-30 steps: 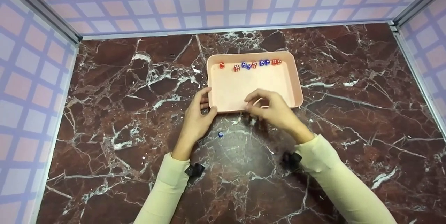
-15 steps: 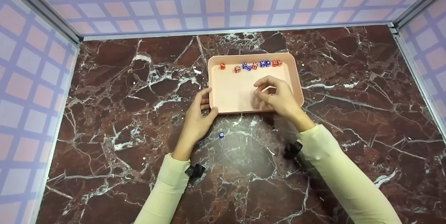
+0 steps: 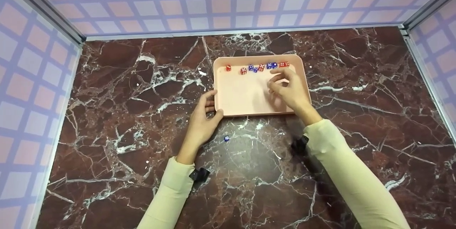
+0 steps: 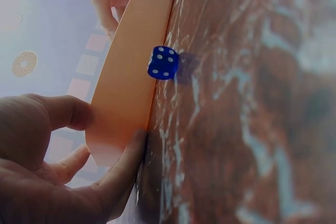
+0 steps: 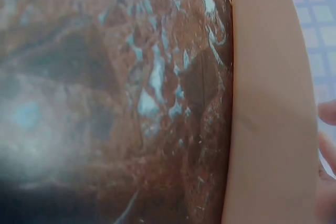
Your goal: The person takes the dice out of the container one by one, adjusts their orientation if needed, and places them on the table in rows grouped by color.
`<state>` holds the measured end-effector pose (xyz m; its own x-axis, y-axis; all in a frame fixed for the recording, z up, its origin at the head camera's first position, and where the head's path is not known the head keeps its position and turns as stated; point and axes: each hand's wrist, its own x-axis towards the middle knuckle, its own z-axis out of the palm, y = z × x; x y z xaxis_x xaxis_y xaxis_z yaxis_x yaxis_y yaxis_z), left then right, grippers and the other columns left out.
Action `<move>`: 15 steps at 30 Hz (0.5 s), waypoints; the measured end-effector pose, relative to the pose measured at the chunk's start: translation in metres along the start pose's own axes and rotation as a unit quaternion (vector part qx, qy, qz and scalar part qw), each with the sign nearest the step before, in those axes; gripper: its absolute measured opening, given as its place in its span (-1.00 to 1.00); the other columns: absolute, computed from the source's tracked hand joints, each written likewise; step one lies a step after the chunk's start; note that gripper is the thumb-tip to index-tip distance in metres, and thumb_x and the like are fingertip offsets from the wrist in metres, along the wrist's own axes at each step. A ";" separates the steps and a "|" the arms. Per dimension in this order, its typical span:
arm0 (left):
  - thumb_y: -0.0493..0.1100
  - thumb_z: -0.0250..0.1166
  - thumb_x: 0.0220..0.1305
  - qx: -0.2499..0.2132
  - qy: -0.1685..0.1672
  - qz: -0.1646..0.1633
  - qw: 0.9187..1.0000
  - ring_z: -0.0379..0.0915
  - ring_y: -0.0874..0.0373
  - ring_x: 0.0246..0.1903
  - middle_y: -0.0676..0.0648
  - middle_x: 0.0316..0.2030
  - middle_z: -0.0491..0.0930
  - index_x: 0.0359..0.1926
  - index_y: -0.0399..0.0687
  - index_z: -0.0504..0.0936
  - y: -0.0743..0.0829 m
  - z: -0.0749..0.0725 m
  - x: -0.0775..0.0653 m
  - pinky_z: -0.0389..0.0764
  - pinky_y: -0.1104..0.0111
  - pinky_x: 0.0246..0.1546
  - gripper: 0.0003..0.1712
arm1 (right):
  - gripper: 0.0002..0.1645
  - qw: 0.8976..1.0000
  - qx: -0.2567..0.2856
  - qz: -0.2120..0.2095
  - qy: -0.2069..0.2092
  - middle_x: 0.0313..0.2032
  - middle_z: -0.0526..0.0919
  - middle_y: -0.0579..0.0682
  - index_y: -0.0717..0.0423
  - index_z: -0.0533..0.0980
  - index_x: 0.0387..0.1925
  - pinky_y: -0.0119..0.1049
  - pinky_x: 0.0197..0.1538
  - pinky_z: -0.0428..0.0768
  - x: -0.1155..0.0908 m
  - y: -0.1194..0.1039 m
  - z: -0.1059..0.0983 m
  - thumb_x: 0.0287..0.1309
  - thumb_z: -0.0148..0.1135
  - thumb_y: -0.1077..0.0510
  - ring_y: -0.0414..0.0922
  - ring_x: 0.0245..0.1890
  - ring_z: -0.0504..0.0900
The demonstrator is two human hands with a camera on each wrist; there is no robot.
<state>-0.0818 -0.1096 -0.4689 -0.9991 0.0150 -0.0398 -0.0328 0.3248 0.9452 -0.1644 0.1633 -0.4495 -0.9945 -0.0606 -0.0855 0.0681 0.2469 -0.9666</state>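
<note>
A shallow pale pink tray [image 3: 245, 97] lies on the marble-patterned tabletop. My left hand [image 3: 205, 120] grips its near left corner, thumb on the front wall and fingers along the left side. Over the tray's right half is my right hand [image 3: 289, 90], fingers bent and thumb close to the fingertips; whether something small sits between them is hidden. Along the back inside wall lie several red dice [image 3: 243, 71] and several blue dice [image 3: 251, 67]. One blue die [image 3: 226, 138] rests on the tabletop in front of the tray, also seen in the left wrist view.
The brown-red marble tabletop [image 3: 124, 115] extends all around the tray. Checkered walls [image 3: 249, 4] bound it at the back, left and right. Black wrist cameras [image 3: 199, 175] sit on both sleeves.
My right hand has moved from the tray's front edge back and to the right, over the tray's interior. The left hand has kept its grip; the visible dice lie as before.
</note>
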 end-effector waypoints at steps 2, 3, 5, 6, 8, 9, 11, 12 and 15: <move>-0.33 0.32 0.34 -0.001 0.001 0.000 1.000 0.62 -0.17 0.10 -0.32 0.18 0.59 0.48 -0.08 0.41 -0.001 0.000 0.000 0.62 0.03 0.22 -0.30 | -0.52 1.000 0.001 0.007 0.006 -0.21 0.62 0.13 0.46 0.47 0.23 -0.39 -0.38 0.71 0.002 0.000 0.001 0.30 0.26 0.44 -0.18 -0.46 0.67; -0.33 0.32 0.34 -0.002 0.001 0.001 1.000 0.62 -0.18 0.10 -0.33 0.17 0.59 0.48 -0.08 0.40 -0.001 0.000 0.000 0.62 0.03 0.22 -0.30 | -0.52 1.000 -0.001 0.011 0.008 -0.21 0.62 0.13 0.45 0.46 0.24 -0.39 -0.39 0.71 0.003 0.000 0.001 0.31 0.26 0.43 -0.17 -0.46 0.67; -0.33 0.31 0.35 -0.004 -0.001 0.001 1.000 0.61 -0.18 0.11 -0.33 0.18 0.59 0.48 -0.08 0.40 -0.001 0.000 0.000 0.62 0.02 0.22 -0.30 | -0.51 1.000 -0.008 0.021 0.011 -0.20 0.62 0.13 0.43 0.46 0.25 -0.40 -0.43 0.70 0.006 0.000 0.001 0.32 0.26 0.42 -0.18 -0.45 0.67; -0.32 0.30 0.35 -0.005 -0.002 0.001 1.000 0.61 -0.18 0.11 -0.33 0.18 0.59 0.49 -0.08 0.40 -0.001 0.000 0.000 0.61 0.01 0.22 -0.30 | -0.51 1.000 -0.011 0.025 0.014 -0.20 0.61 0.12 0.41 0.46 0.26 -0.42 -0.46 0.68 0.007 0.000 0.001 0.33 0.26 0.41 -0.18 -0.45 0.67; -0.32 0.30 0.35 -0.005 -0.002 0.000 1.000 0.61 -0.18 0.12 -0.33 0.19 0.58 0.49 -0.07 0.40 0.000 0.000 0.000 0.61 0.01 0.23 -0.30 | -0.52 0.999 -0.018 0.031 0.019 -0.20 0.60 0.11 0.39 0.46 0.26 -0.44 -0.51 0.65 0.010 -0.001 0.001 0.34 0.26 0.41 -0.17 -0.45 0.66; -0.32 0.31 0.35 -0.005 -0.002 -0.001 1.000 0.60 -0.18 0.12 -0.33 0.19 0.58 0.49 -0.06 0.40 0.000 0.000 0.000 0.60 0.01 0.24 -0.30 | -0.52 0.999 -0.022 0.034 0.019 -0.19 0.60 0.10 0.38 0.46 0.27 -0.44 -0.53 0.64 0.011 -0.001 0.001 0.35 0.26 0.40 -0.17 -0.44 0.66; -0.32 0.31 0.35 -0.003 0.000 -0.003 1.000 0.61 -0.18 0.12 -0.32 0.18 0.59 0.48 -0.05 0.41 0.001 -0.001 0.000 0.60 0.01 0.24 -0.30 | -0.51 0.999 -0.030 0.041 0.018 -0.17 0.60 0.09 0.35 0.45 0.28 -0.45 -0.52 0.63 0.013 -0.001 0.001 0.36 0.27 0.39 -0.18 -0.43 0.65; -0.31 0.31 0.35 -0.002 0.001 -0.005 1.000 0.61 -0.18 0.11 -0.32 0.18 0.59 0.48 -0.04 0.42 0.001 -0.001 -0.001 0.60 0.01 0.24 -0.31 | -0.49 0.998 -0.032 0.046 0.016 -0.15 0.60 0.09 0.33 0.45 0.30 -0.45 -0.53 0.63 0.014 -0.001 0.001 0.37 0.28 0.38 -0.17 -0.42 0.65; -0.31 0.32 0.35 -0.003 0.001 -0.006 1.000 0.62 -0.17 0.10 -0.31 0.15 0.62 0.49 -0.02 0.42 0.001 -0.001 -0.001 0.61 0.02 0.22 -0.30 | -0.45 0.997 -0.042 0.065 0.008 -0.11 0.58 0.07 0.26 0.42 0.36 -0.45 -0.53 0.63 0.016 -0.001 0.001 0.38 0.29 0.35 -0.19 -0.40 0.63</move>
<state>-0.0812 -0.1099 -0.4679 -0.9987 0.0091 -0.0494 -0.0439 0.3200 0.9464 -0.1807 0.1610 -0.4505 -0.9787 -0.0080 -0.2052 0.1910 0.3317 -0.9238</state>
